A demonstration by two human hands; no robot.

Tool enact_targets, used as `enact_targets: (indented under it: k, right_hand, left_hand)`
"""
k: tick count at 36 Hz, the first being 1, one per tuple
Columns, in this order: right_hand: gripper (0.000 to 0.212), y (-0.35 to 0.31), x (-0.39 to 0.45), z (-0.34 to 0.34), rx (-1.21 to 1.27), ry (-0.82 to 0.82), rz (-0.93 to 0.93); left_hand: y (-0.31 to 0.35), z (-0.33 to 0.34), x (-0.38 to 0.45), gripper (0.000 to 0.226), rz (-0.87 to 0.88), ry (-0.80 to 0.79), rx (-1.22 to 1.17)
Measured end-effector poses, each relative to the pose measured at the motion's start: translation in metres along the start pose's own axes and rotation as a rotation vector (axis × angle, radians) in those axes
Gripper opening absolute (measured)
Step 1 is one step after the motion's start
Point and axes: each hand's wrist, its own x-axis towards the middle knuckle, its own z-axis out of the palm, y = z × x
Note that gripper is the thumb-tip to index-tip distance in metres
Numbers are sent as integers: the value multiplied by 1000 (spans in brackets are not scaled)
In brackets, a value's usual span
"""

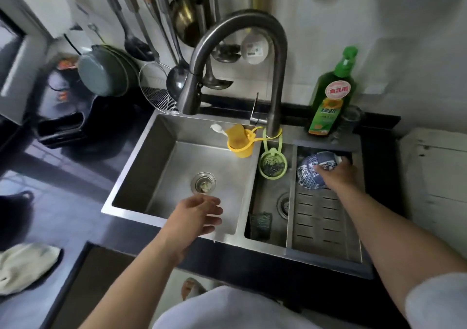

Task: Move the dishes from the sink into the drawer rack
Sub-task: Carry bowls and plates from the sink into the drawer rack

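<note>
The right hand [337, 174] reaches into the slotted steel drain tray [326, 225] that sits over the small basin to the right of the gooseneck faucet [242, 58], and its curled fingers grip the far side of a blue-and-white patterned bowl [312, 173] lying upside down at the back end of that tray. The left hand [199, 215] hovers over the front part of the large sink basin [156, 159] left of the faucet, palm down, fingers loosely spread and holding nothing, just in front of the drain strainer [203, 182]. A yellow cup-shaped holder [238, 143] and a green mesh strainer [272, 164] hang from the faucet's base. A green dish-soap bottle [332, 96] stands on the black counter to the right of the faucet, with a clear glass [350, 120] just beside it.
</note>
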Motion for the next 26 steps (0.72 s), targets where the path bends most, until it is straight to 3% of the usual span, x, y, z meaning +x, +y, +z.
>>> enact_targets:
  k: [3, 15, 22, 26]
  right_hand:
    - [103, 5, 7, 12, 88, 1, 11]
    - [89, 14, 12, 17, 271, 185, -52]
    - [79, 4, -60, -6, 472, 349, -129]
    - [68, 3, -147, -7, 643, 114, -134]
  left_hand:
    - [-2, 0, 2, 19, -18, -1, 3]
    - [-2, 8, 3, 19, 17, -32, 85]
    - [-3, 19, -1, 18, -3, -95, 40]
    - [-8, 32, -6, 21, -88, -184, -113]
